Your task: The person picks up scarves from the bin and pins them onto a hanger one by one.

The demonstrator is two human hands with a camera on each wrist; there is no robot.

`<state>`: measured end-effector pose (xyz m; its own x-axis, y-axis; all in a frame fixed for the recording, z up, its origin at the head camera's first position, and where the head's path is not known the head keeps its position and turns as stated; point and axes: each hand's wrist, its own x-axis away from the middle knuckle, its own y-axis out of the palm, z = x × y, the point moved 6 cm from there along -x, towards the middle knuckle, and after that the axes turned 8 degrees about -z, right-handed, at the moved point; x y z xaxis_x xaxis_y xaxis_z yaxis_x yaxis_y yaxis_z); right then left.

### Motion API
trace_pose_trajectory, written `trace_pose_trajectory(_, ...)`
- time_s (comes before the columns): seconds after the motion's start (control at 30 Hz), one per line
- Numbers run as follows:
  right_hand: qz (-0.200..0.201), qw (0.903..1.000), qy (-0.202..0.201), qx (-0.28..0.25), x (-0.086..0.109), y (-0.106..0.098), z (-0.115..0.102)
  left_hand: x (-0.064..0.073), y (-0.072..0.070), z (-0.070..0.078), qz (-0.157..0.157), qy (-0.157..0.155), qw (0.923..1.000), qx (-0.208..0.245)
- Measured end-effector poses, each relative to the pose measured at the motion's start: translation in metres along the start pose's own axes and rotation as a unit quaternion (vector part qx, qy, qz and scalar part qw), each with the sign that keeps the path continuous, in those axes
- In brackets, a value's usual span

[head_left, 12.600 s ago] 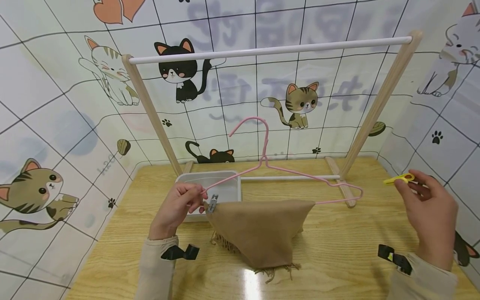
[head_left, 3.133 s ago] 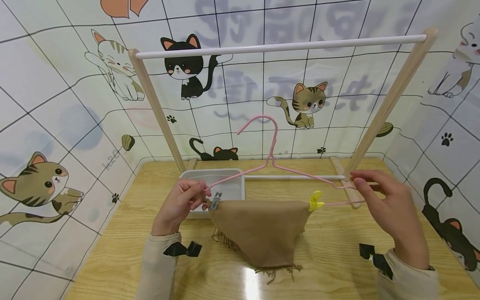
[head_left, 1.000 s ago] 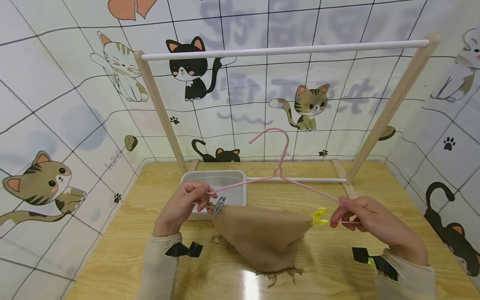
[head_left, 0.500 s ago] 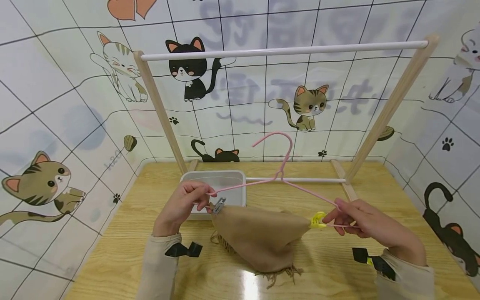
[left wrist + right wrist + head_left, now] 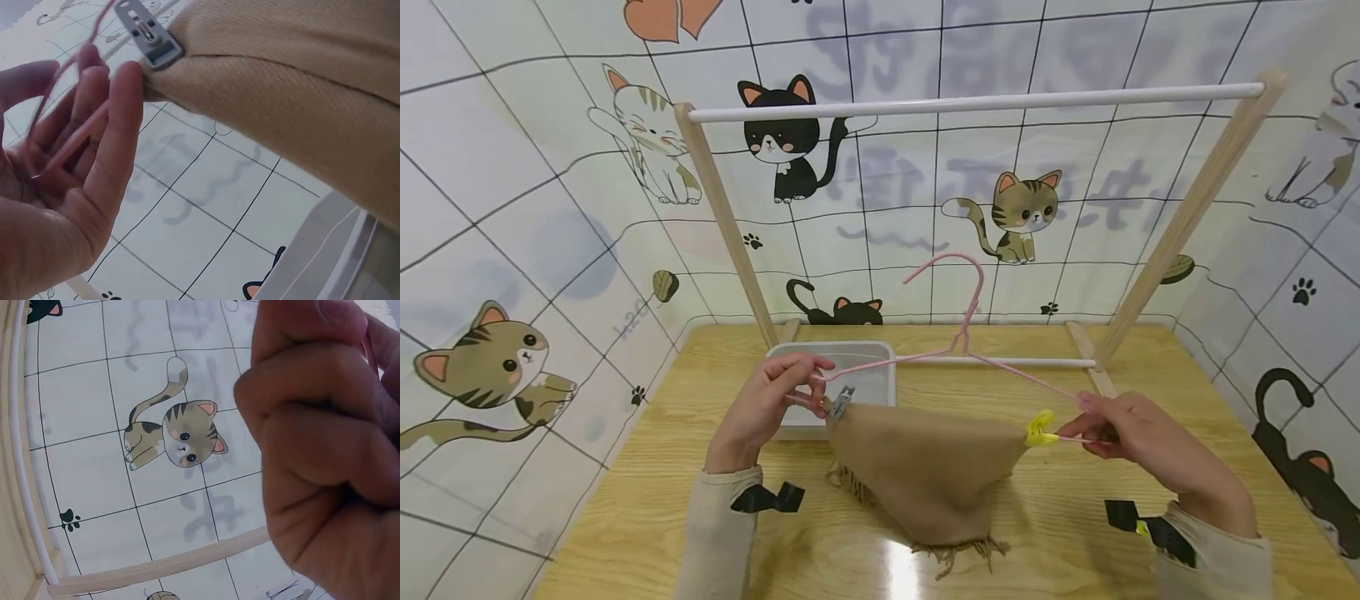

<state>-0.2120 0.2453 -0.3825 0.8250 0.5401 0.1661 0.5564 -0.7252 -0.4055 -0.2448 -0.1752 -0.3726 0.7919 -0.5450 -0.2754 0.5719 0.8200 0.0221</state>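
A pink clothes hanger [image 5: 917,357] is held up between both hands, its hook pointing up. My left hand [image 5: 775,398] grips its left end, and in the left wrist view the pink wire crosses the fingers [image 5: 119,125]. My right hand [image 5: 1138,429] holds the right end between thumb and curled fingers. A brown fringed scarf [image 5: 925,475] hangs folded over the lower bar. At its left corner sits a grey clothespin [image 5: 842,402], close to the left fingertips. A yellow clothespin [image 5: 1040,429] sits at its right corner, beside the right fingers. In the right wrist view the knuckles hide most of the hanger.
Behind the hanger stands a drying rack with a white rail [image 5: 970,103] and wooden posts [image 5: 1195,208]. A grey-white plastic basin [image 5: 872,392] stands on the wooden table [image 5: 1045,533] behind the left hand. Cat-patterned sheeting [image 5: 895,217] surrounds the table.
Earlier the right hand held the yellow clothespin away from the hanger; now the clothespin is at the scarf's right corner and that hand grips the hanger. Just now the right end rose slightly.
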Motion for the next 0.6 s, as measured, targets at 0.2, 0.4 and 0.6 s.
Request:
trace_pose_trajectory(0.2, 0.07, 0.997, 0.018, 0.027, 0.004, -0.005, 0.0, 0.005, -0.02, 0.001, 0.081, 0.02, 0.9958, 0.038)
trace_pose_trajectory(0.4, 0.107, 0.9934, 0.017, 0.038, 0.006, -0.007, -0.002, 0.01, -0.035, 0.003, 0.136, 0.027, 0.9898, 0.032)
trace_pose_trajectory(0.6, 0.127, 0.9913, -0.01, 0.036, 0.004, -0.007, -0.005, 0.017, -0.051, 0.002, 0.18, 0.017, 0.9835, 0.008)
